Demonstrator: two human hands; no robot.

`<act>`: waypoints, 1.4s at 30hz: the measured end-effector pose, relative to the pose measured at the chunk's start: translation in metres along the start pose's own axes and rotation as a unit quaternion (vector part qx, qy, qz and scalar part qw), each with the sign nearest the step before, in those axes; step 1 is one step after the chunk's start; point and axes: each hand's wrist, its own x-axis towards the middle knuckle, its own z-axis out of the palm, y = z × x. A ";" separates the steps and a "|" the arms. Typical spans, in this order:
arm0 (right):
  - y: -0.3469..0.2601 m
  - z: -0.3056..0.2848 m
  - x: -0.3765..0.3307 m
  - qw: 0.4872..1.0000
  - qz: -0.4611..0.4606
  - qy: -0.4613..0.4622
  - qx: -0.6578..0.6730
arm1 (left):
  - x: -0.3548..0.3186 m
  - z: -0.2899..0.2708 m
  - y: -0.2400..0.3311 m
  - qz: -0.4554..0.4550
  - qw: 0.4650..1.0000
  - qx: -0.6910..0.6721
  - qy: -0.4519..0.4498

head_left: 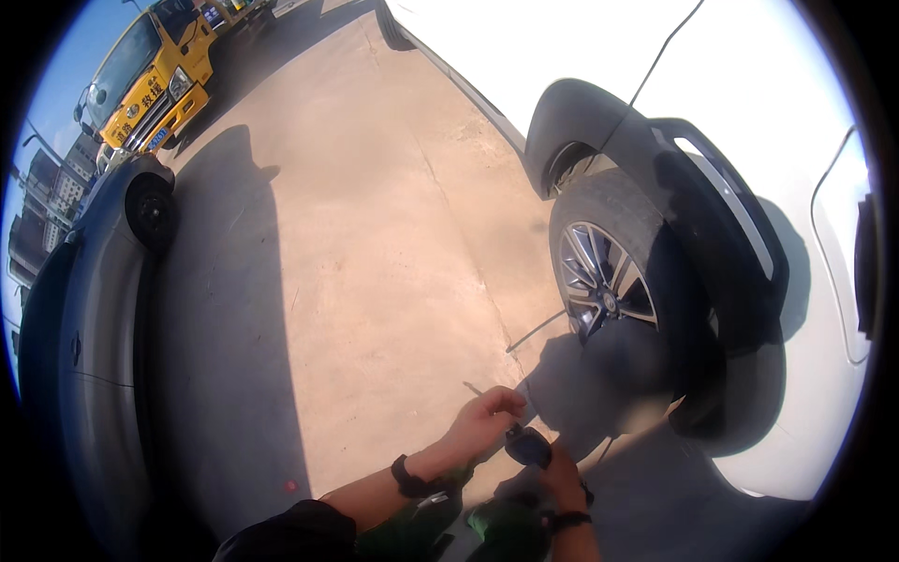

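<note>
Head view: dark rounded object [527,448] between the two hands, above pale ground [365,281], near the front wheel [609,298] of a white car [824,403]. Right hand [562,474] closed around its lower end, holding it; left hand [487,417] curled beside its upper end, cannot tell if gripping. Thin rod [537,332] extends out by the wheel, slanting. Well apart, to the left: grey car [98,318], yellow truck [154,94] beyond

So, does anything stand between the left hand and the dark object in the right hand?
Nothing visible does: the left hand is close beside the dark object, which the right hand holds. Whether the left hand touches it is unclear.
</note>
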 end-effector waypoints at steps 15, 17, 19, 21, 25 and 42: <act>-0.160 -0.124 -0.103 0.978 -0.051 0.035 -0.197 | -0.226 -0.225 0.284 -0.046 0.974 0.032 0.218; -0.188 -0.133 -0.070 0.974 -0.063 0.028 -0.216 | -0.226 -0.255 0.313 -0.036 0.968 0.020 0.248; -0.204 -0.137 -0.039 0.971 -0.076 0.030 -0.226 | -0.216 -0.281 0.343 -0.022 0.963 0.008 0.269; -0.208 -0.139 0.014 0.966 -0.097 0.010 -0.241 | -0.197 -0.309 0.366 0.011 0.957 -0.023 0.287; -0.290 -0.155 0.094 0.977 -0.092 -0.012 -0.190 | -0.164 -0.376 0.415 0.037 0.947 -0.012 0.319; -0.913 -0.325 0.359 0.970 -0.179 0.023 -0.164 | -0.018 -0.695 0.666 0.092 0.828 -0.086 0.547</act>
